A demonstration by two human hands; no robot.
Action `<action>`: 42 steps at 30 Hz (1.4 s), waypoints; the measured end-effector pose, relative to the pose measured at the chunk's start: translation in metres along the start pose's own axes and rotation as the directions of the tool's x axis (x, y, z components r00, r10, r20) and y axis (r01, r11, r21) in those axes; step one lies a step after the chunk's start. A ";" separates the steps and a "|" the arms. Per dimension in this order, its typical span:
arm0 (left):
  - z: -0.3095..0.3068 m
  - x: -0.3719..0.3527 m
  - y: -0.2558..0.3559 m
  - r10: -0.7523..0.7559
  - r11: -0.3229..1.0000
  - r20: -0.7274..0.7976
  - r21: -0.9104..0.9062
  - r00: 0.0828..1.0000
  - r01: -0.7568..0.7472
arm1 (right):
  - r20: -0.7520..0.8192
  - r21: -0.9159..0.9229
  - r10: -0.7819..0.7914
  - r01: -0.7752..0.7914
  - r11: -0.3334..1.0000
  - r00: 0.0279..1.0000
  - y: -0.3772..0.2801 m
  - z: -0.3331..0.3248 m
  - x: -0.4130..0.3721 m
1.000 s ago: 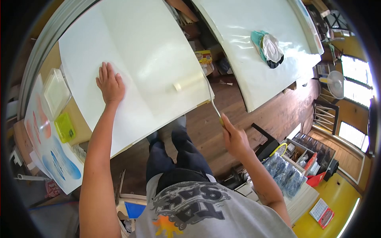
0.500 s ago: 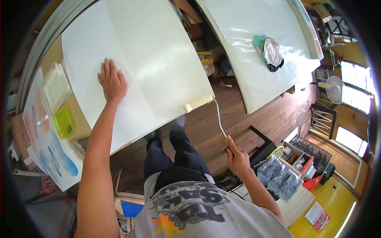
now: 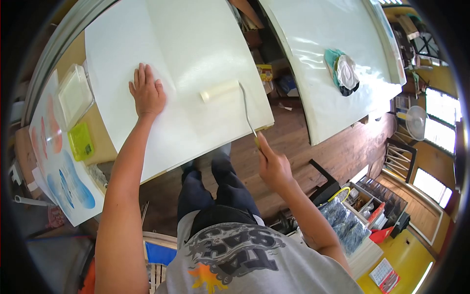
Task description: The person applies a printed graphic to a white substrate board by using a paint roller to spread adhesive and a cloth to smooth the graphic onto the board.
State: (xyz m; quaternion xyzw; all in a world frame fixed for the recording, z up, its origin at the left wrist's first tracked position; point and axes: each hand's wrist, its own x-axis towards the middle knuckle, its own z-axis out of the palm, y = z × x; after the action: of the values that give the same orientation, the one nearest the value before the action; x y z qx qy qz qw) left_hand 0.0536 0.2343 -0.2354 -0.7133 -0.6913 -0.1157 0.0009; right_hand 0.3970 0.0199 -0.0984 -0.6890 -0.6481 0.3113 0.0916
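My left hand (image 3: 148,93) lies flat on a large white sheet (image 3: 117,63), its fingers stretched out and slightly apart. In my right hand (image 3: 273,164) is the handle of a paint roller (image 3: 221,91), with my fingers wrapped round it. The roller's pale cream sleeve rests on the glossy right part of the white surface, and its bent metal rod runs back toward me. A soft crease or edge runs between the matte left part and the shinier right part.
On the left are a white plastic tray (image 3: 74,95), a lime-green container (image 3: 81,142) and a sheet with blue and red prints (image 3: 73,183). A second white-covered table (image 3: 313,59) bears a bundle of cloths (image 3: 345,73). Wooden floor (image 3: 289,127) shows between the tables.
My right hand has pushed the roller away from the near edge, up and left onto the white surface. My left hand stays flat on the sheet; the view has shifted slightly.
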 end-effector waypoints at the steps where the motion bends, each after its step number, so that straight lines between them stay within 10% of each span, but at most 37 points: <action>1: 0.000 -0.001 0.000 -0.002 1.000 0.002 0.009 1.000 0.002 | -0.053 0.018 -0.043 0.044 0.999 0.998 -0.008 0.009 0.024; 13: -0.001 0.001 0.002 -0.006 1.000 0.021 0.026 1.000 0.005 | 0.089 0.027 0.118 -0.120 0.992 0.989 0.007 -0.019 -0.130; 24: -0.006 0.000 0.002 -0.014 0.999 0.016 -0.034 1.000 0.014 | 0.047 0.001 -0.001 0.001 1.000 0.999 -0.041 0.015 -0.033; 42: -0.008 0.002 0.003 -0.025 0.999 0.026 -0.039 0.999 0.027 | 0.113 -0.083 0.100 -0.091 0.992 0.989 -0.044 -0.001 -0.105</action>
State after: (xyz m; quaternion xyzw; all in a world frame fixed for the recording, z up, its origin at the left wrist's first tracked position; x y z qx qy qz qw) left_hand 0.0556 0.2350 -0.2272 -0.7055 -0.6980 -0.1203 -0.0235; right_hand 0.3642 -0.0731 -0.0418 -0.7027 -0.6303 0.3299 0.0116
